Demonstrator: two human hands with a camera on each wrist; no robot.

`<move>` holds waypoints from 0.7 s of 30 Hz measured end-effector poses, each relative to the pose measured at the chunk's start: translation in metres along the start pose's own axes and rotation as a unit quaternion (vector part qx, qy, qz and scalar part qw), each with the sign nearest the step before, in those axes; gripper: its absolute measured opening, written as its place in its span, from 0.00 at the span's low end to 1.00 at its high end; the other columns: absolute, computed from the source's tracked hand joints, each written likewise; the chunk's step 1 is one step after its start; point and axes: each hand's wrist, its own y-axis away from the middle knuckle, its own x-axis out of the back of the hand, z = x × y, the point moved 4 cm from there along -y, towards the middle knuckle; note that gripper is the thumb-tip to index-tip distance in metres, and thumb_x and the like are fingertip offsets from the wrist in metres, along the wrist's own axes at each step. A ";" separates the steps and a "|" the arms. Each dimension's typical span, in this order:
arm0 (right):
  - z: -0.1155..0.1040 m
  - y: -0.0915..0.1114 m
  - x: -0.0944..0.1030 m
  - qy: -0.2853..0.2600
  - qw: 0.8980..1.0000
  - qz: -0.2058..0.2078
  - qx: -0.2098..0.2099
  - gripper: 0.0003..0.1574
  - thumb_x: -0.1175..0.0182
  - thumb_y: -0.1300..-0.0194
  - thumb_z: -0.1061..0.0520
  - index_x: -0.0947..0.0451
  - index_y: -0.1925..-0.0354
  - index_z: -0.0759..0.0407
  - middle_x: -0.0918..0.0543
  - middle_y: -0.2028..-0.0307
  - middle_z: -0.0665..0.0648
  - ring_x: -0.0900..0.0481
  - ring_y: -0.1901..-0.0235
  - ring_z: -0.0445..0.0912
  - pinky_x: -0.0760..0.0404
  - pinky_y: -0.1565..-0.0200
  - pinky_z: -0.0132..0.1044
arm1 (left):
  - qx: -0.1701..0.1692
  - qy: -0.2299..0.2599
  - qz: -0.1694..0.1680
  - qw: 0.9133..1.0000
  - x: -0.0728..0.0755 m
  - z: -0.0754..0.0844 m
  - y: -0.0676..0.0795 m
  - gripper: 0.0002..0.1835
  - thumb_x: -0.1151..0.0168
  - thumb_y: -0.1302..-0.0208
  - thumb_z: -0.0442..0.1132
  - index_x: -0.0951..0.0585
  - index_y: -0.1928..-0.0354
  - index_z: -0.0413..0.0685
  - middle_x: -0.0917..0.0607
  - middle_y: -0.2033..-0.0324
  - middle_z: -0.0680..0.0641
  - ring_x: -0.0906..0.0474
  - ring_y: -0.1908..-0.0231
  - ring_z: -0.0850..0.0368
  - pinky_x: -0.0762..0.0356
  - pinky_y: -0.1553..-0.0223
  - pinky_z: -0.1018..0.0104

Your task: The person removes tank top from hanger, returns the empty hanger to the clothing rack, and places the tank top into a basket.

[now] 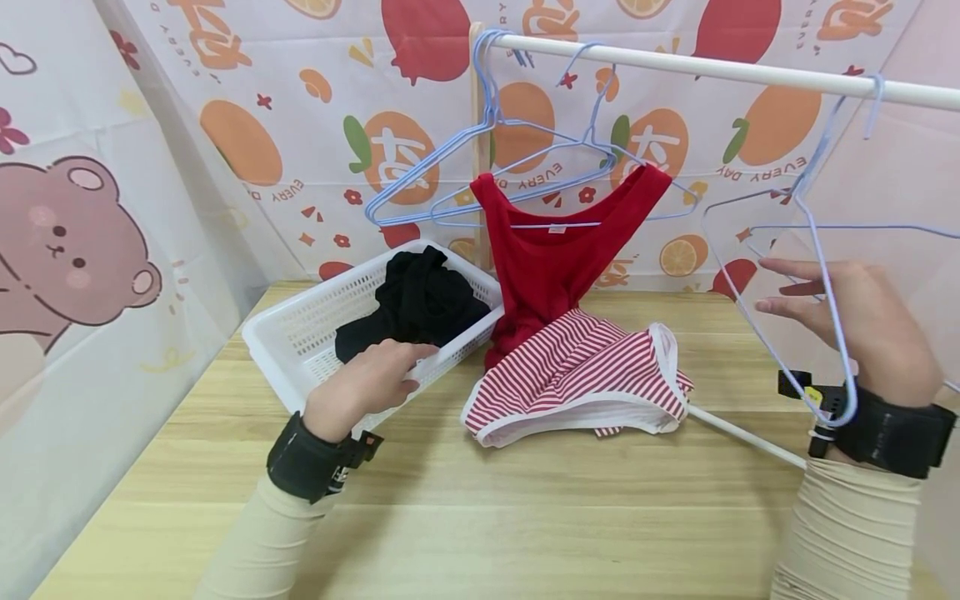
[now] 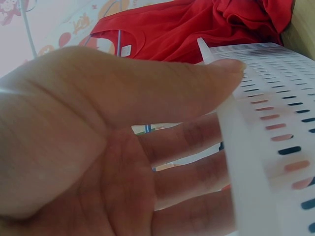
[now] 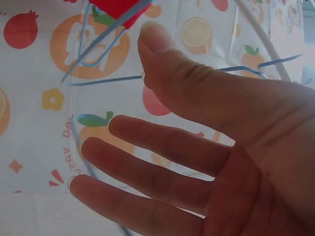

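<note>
In the head view my left hand (image 1: 367, 383) is at the near long side of a white perforated basket (image 1: 277, 333). Its thumb and fingers (image 2: 187, 142) straddle the rim, pinching it between them. Black cloth (image 1: 423, 296) lies heaped in the basket. My right hand (image 1: 855, 308), fingers spread and holding nothing, is behind a blue wire hanger (image 1: 825, 283) at the right; whether they touch is unclear. A red sleeveless top (image 1: 555, 250) hangs on another blue hanger, its lower part behind a red-and-white striped garment (image 1: 570, 375) with white trim on the table.
A white rail (image 1: 720, 75) crosses the top, carrying several blue hangers (image 1: 420, 179) at the left. A wooden post (image 1: 480, 150) holds its left end. A white rod (image 1: 750, 436) lies on the wood-grain table (image 1: 525, 517). Printed cloth (image 1: 300, 125) forms the backdrop.
</note>
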 end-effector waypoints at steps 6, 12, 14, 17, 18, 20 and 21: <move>-0.002 -0.008 -0.013 -0.003 0.999 -0.031 0.021 0.38 0.29 0.33 0.52 0.28 0.29 0.60 0.25 0.38 0.79 0.21 0.45 0.76 0.22 0.49 0.68 | 0.003 0.001 -0.004 1.000 0.000 0.001 0.000 0.28 0.31 0.35 0.30 0.22 0.32 0.44 0.13 0.45 0.38 0.18 0.58 0.51 0.15 0.49 0.50; -0.006 -0.012 -0.025 -0.017 0.998 -0.033 0.049 0.43 0.26 0.37 0.47 0.27 0.29 0.58 0.23 0.38 0.77 0.17 0.47 0.72 0.18 0.51 0.58 | 0.000 0.000 -0.004 1.000 0.000 0.000 0.000 0.28 0.31 0.35 0.30 0.22 0.32 0.43 0.13 0.46 0.38 0.16 0.54 0.49 0.15 0.49 0.50; -0.007 -0.015 -0.029 -0.038 0.997 -0.026 0.061 0.45 0.25 0.39 0.49 0.28 0.29 0.61 0.22 0.39 0.77 0.17 0.48 0.73 0.16 0.57 0.50 | 0.000 0.000 -0.004 1.000 0.000 0.000 0.000 0.28 0.31 0.35 0.30 0.22 0.33 0.43 0.13 0.46 0.38 0.16 0.54 0.49 0.15 0.48 0.50; -0.008 -0.018 -0.036 -0.057 0.996 -0.030 0.068 0.50 0.25 0.39 0.53 0.35 0.25 0.64 0.24 0.37 0.78 0.17 0.48 0.74 0.13 0.60 0.45 | 0.000 -0.001 -0.002 1.000 0.000 0.000 0.000 0.28 0.30 0.36 0.30 0.22 0.33 0.44 0.13 0.46 0.38 0.16 0.54 0.49 0.15 0.48 0.49; -0.008 -0.019 -0.038 -0.059 0.995 -0.038 0.064 0.52 0.25 0.38 0.53 0.38 0.23 0.63 0.24 0.36 0.78 0.17 0.47 0.74 0.13 0.58 0.51 | 0.000 0.000 -0.001 1.000 0.000 0.000 0.000 0.28 0.30 0.36 0.30 0.22 0.33 0.44 0.13 0.46 0.39 0.16 0.54 0.49 0.15 0.48 0.49; -0.006 -0.019 -0.043 -0.074 0.995 -0.060 0.040 0.59 0.26 0.37 0.51 0.48 0.19 0.58 0.27 0.34 0.77 0.19 0.44 0.74 0.13 0.53 0.55 | 0.000 0.000 -0.001 1.000 0.000 0.000 0.000 0.28 0.30 0.36 0.30 0.22 0.33 0.44 0.13 0.46 0.39 0.16 0.54 0.48 0.15 0.48 0.49; -0.007 -0.019 -0.046 -0.077 0.994 -0.070 0.029 0.61 0.27 0.36 0.50 0.52 0.18 0.55 0.27 0.33 0.76 0.20 0.42 0.73 0.16 0.49 0.59 | 0.000 0.000 -0.001 1.000 0.000 0.000 0.001 0.28 0.31 0.36 0.30 0.22 0.33 0.44 0.13 0.45 0.39 0.16 0.54 0.49 0.16 0.48 0.49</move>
